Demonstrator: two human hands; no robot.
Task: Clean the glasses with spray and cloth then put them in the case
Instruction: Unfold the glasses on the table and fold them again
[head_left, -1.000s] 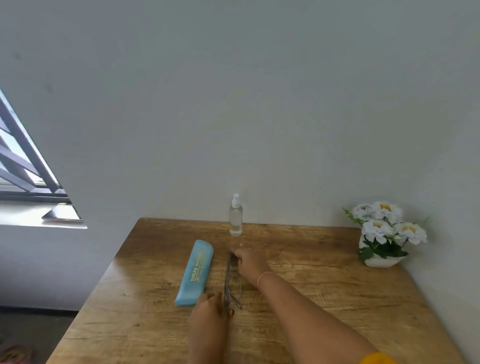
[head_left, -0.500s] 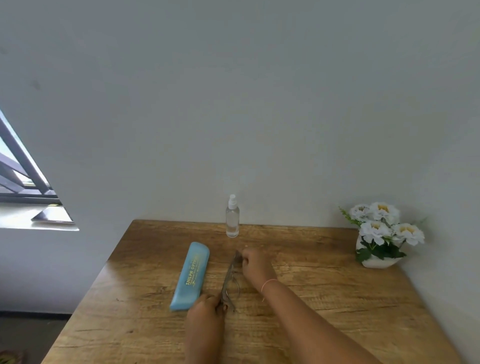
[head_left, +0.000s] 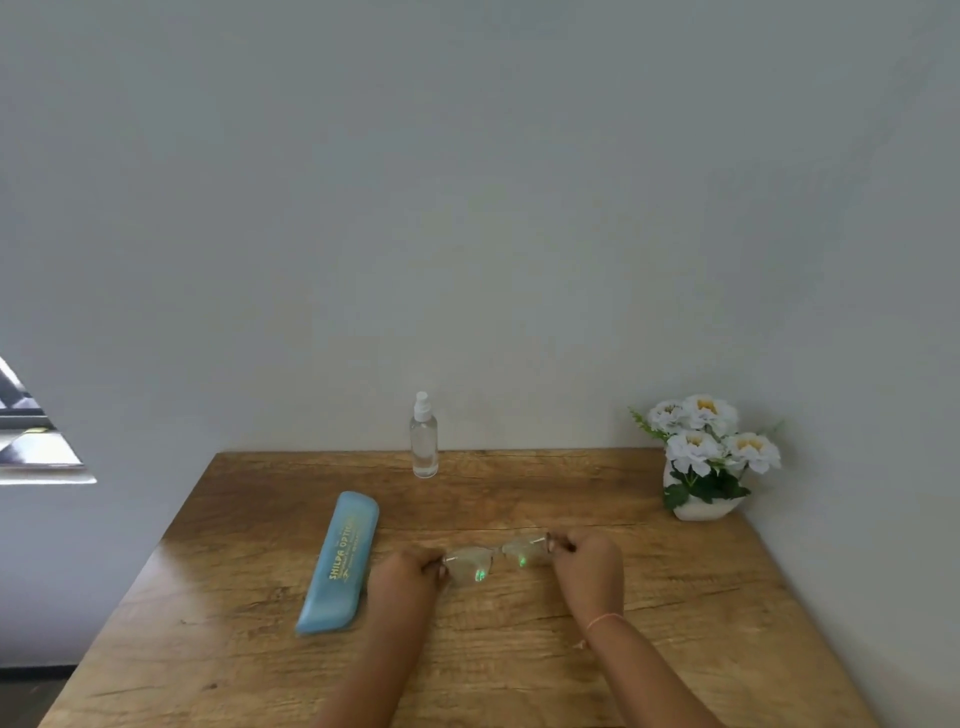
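A pair of thin-framed glasses (head_left: 496, 560) with clear lenses is held crosswise just above the wooden table (head_left: 519, 493). My left hand (head_left: 410, 574) pinches the left end of the frame and my right hand (head_left: 589, 564) pinches the right end. A long blue glasses case (head_left: 340, 564) with gold lettering lies closed on the table, just left of my left hand. A small clear spray bottle (head_left: 424, 439) with a white nozzle stands upright at the table's back edge, against the wall. No cloth is in view.
A white pot of white flowers (head_left: 704, 457) stands in the back right corner of the table. Grey walls run behind the table and along its right side. A window (head_left: 31, 431) shows at the far left.
The glasses were pointing away from me, held front and back. Both hands have turned them crosswise and moved apart, left hand to the left end, right hand to the right end.
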